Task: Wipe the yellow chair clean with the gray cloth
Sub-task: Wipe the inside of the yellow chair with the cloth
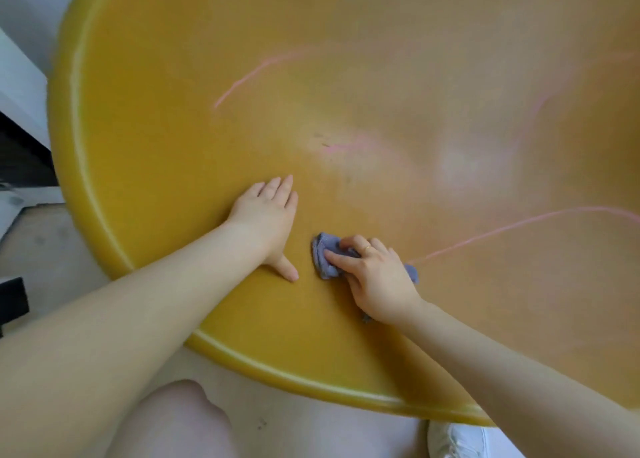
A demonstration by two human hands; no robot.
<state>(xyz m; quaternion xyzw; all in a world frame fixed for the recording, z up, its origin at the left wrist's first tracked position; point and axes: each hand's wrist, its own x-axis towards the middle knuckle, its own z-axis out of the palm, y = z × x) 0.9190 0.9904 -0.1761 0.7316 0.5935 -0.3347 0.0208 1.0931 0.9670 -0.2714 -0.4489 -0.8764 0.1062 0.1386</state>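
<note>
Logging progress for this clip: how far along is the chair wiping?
Early to midway. Right hand grips the gray cloth against the yellow chair near its front edge; left hand rests flat beside it. Pink marks still cross the seat, so most wiping remains.

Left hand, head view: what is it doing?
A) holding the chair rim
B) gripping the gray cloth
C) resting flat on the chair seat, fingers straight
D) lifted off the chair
C: the left hand lies flat on the yellow chair, while the right hand grips the gray cloth.
</note>
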